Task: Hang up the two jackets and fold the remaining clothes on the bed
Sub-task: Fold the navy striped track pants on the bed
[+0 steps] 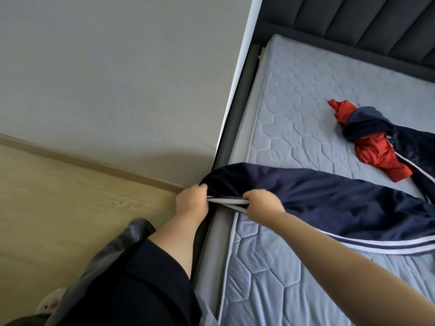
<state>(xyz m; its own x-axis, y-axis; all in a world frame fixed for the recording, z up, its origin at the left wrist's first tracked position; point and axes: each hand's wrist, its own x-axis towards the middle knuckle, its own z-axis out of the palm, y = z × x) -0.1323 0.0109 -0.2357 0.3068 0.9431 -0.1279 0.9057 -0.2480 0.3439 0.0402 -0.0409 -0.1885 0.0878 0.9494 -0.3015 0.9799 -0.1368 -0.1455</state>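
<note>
Both hands, left (191, 200) and right (262, 204), grip with curled fingers the striped hem of one navy jacket (329, 196), lying lengthwise across the bed (294, 109) from its left edge toward the right.

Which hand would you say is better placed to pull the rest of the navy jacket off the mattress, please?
Probably the right hand: it grips the navy jacket over the mattress, nearer its bulk; the left hand grips its edge.

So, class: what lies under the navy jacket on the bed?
The quilted mattress shows around the navy jacket, which rests on it. A red garment pokes from its folds; anything else beneath is covered.
</note>
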